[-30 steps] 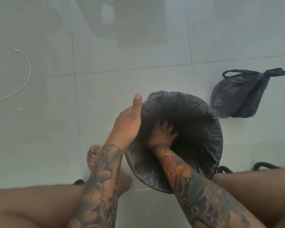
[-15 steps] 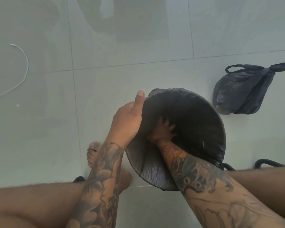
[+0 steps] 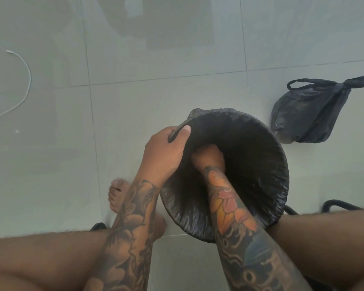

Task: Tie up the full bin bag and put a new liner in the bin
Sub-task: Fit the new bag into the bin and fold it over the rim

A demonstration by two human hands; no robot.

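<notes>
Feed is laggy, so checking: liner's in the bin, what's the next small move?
Probably fold the loose flap over the rim. The left hand pinches the liner edge, which stands up unseated there; the right hand is inside the bin.

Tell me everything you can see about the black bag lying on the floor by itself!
The tied black bag lies on the pale tiled floor, off to the right of the lined bin and apart from it. It looks like thin, crinkly, slightly shiny plastic. Its body is lumpy and bulging, so something is inside. Its top is gathered near the upper right, with one handle loop reaching left and the other end pointing right. No hand touches it.
</notes>
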